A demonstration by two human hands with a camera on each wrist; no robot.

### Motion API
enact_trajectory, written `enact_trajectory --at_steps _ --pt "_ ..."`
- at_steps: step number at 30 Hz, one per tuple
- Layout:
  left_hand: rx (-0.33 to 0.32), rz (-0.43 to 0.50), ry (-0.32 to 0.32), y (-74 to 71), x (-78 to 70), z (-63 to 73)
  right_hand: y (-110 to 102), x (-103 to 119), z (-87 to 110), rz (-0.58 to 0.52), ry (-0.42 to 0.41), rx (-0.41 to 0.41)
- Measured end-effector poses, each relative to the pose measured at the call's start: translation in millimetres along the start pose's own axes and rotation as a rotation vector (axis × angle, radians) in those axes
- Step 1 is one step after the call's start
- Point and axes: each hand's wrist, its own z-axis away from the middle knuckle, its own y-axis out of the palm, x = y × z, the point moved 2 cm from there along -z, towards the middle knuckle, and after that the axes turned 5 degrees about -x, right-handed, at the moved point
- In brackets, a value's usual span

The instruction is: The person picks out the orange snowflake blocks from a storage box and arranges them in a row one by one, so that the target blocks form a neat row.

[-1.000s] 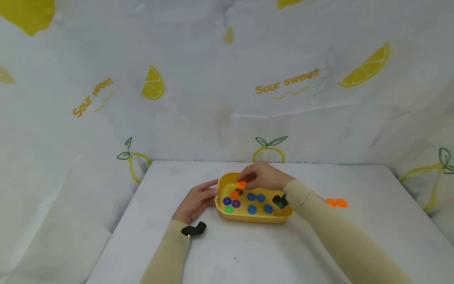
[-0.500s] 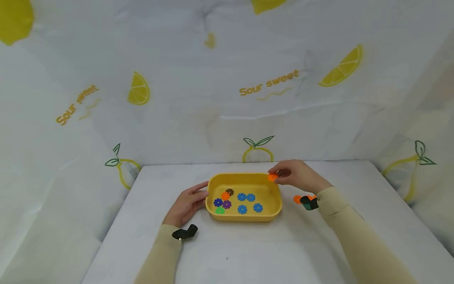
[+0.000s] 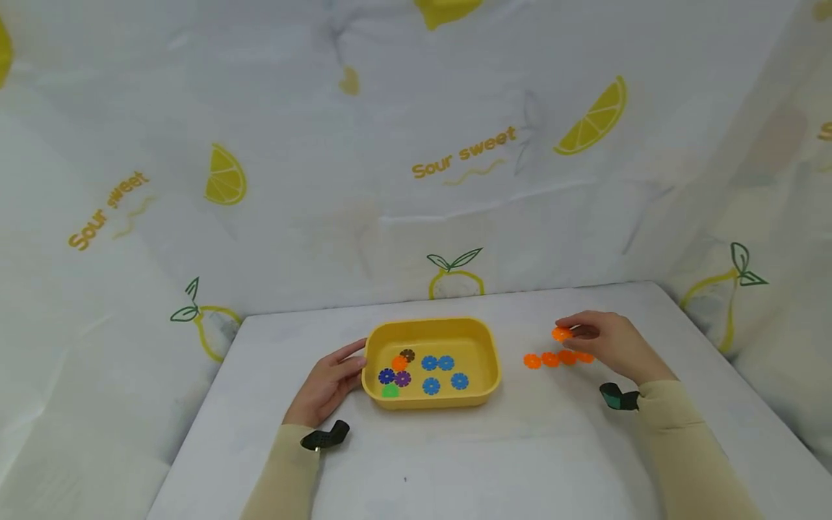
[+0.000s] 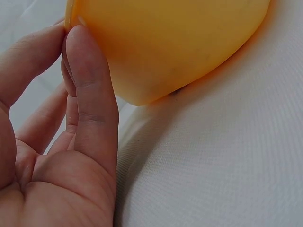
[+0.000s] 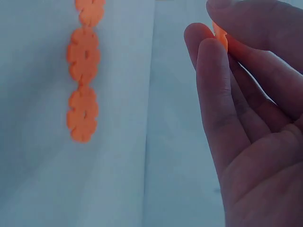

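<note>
Nearest: both beige sleeves, each with a dark wrist mount. Left hand (image 3: pixel 325 383) rests on the white table (image 3: pixel 455 462), fingers straight, fingertips (image 4: pixel 80 42) pressed flat against the left outer wall of the yellow tray (image 3: pixel 481 339); nothing grasped. Tray holds flower-shaped discs: green, purple, dark blue, orange, brown, plus four light blue ones (image 3: pixel 445 363). Right of the tray, well apart from it, right hand (image 3: pixel 611 343) pinches an orange disc (image 3: pixel 561 334) between thumb and fingertips, held just above the table. Just beside it, a row of orange discs (image 3: pixel 549 359) lies flat on the table, edge to edge. Behind: lemon-print cloth backdrop (image 3: pixel 416 144).
</note>
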Motion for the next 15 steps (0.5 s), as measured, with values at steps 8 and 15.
enact_trajectory --at_steps 8,15 --pt "0.005 0.014 -0.02 0.3 -0.1 2.7 -7.4 -32.9 11.7 0.044 0.023 -0.065" --pt "-0.018 0.008 -0.029 1.5 -2.0 3.8 -13.4 -47.9 10.9 0.066 0.015 -0.089"
